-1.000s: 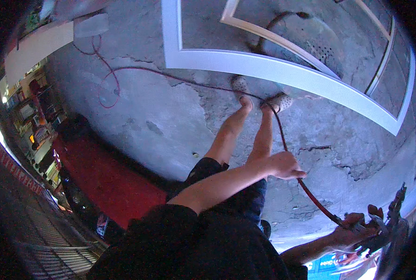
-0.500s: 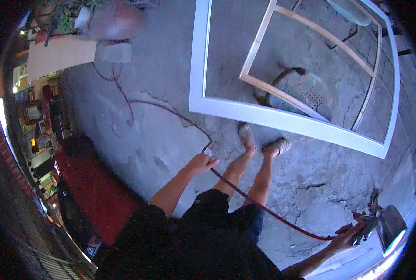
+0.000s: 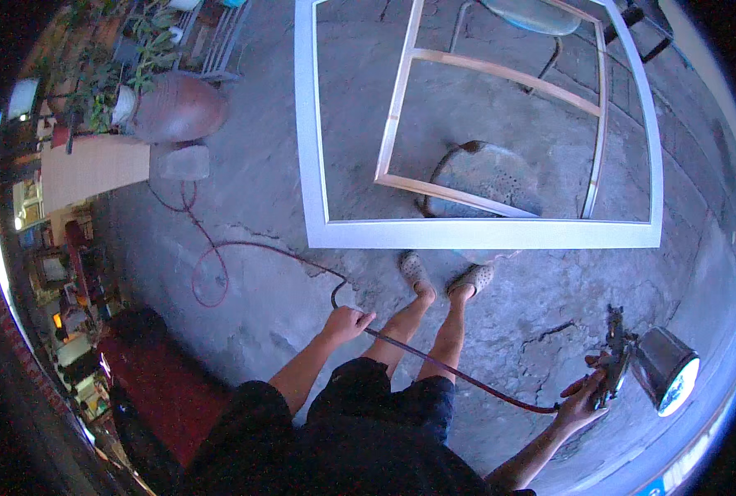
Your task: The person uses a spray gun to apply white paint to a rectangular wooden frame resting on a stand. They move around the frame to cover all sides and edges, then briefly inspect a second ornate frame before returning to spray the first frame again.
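Note:
My left hand [image 3: 349, 323] is closed around the dark red hose [image 3: 434, 359], which runs across my legs to the right. Out at the right side, my right hand [image 3: 584, 397] grips a spray gun [image 3: 618, 364] by its handle, where the hose joins it. A metal cup [image 3: 661, 372] with a shiny end is attached to the gun and tilts outward. Ahead of my feet is a large white rectangular frame [image 3: 483, 235], out of reach of both hands. Inside its outline sits a smaller frame [image 3: 508, 71] with pale wooden bars.
A round stool top with small holes [image 3: 500, 178] shows under the frames. Loops of the hose lie on cracked concrete [image 3: 252, 347] at left, near a grey block [image 3: 184, 163]. A large brown pot [image 3: 182, 107] and plants stand far left. A dark red covered thing [image 3: 153, 372] is near left.
The view has shifted, so the frames appear further left and squarer to me. My right hand and the spray gun appear higher and further left, with the cup turned. Both grips stay the same.

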Motion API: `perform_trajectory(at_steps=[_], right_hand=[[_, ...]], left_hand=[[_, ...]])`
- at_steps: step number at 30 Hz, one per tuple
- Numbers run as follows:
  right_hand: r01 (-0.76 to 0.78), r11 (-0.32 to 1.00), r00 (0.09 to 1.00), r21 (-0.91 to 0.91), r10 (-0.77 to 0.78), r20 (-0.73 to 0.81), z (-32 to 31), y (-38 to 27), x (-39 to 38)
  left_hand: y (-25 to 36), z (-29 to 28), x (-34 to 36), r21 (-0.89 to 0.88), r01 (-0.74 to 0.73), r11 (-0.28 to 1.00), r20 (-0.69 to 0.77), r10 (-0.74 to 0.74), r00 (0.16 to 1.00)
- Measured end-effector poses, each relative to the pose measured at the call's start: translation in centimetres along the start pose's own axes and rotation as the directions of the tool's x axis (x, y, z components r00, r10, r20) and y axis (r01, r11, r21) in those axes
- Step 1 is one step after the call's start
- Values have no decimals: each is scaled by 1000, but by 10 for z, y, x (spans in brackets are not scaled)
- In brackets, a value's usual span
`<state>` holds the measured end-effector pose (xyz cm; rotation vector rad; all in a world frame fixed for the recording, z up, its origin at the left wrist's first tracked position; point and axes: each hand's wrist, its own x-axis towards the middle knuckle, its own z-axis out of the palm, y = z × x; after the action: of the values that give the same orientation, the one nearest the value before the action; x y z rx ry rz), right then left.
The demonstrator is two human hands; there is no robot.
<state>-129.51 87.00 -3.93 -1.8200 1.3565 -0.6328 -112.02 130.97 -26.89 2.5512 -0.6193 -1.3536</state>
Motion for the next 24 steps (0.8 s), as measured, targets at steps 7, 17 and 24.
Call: perform_trajectory(at_steps=[7, 17, 24], right_hand=[[-50, 999, 995, 11, 50, -88, -22, 35, -3], [-173, 985, 982, -8, 171, -78, -33, 64, -2], [-240, 969, 954, -65, 223, -200, -65, 104, 71]], left_hand=[[24, -11, 9, 10, -101, 995, -48, 101, 994], [35, -10, 7, 152, -73, 986, -19, 77, 997], [111, -1, 9, 142, -89, 986, 93, 76, 993]])
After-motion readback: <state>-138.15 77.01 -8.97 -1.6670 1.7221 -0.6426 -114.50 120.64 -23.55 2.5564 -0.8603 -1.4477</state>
